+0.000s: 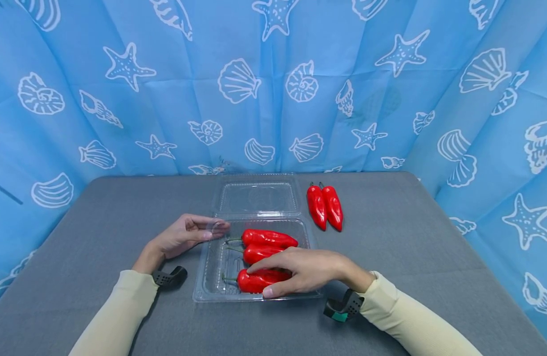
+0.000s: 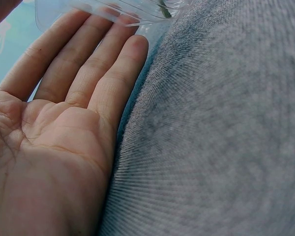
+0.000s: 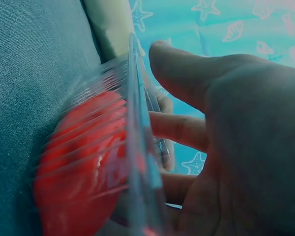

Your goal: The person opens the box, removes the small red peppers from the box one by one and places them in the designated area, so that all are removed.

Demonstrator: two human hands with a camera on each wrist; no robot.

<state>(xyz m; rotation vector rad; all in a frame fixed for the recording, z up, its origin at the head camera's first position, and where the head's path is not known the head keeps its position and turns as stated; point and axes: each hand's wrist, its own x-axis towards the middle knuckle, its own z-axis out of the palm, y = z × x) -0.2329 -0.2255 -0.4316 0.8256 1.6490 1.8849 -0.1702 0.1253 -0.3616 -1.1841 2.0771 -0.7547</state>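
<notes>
Head view: a grey table [image 1: 100, 222] in front of a blue seashell curtain [image 1: 122, 99]. At centre sits a clear clamshell box [image 1: 211, 277], its lid [image 1: 257, 198] folded open towards the top of the frame. Three red peppers lie side by side in the tray: top pepper [image 1: 269, 238], middle pepper [image 1: 257, 253], and near pepper [image 1: 253, 282] at the lower edge. The right hand [image 1: 304, 269] lies over the near pepper, fingers curled lightly round it, grip closed on it. The left hand [image 1: 184, 235], at centre left, is open, straight fingertips touching the tray's left rim. Two loose peppers [image 1: 325, 206] lie on the table right of the lid, touching each other. By my reckoning the packing is over halfway: three in, two left, lid not yet shut.
</notes>
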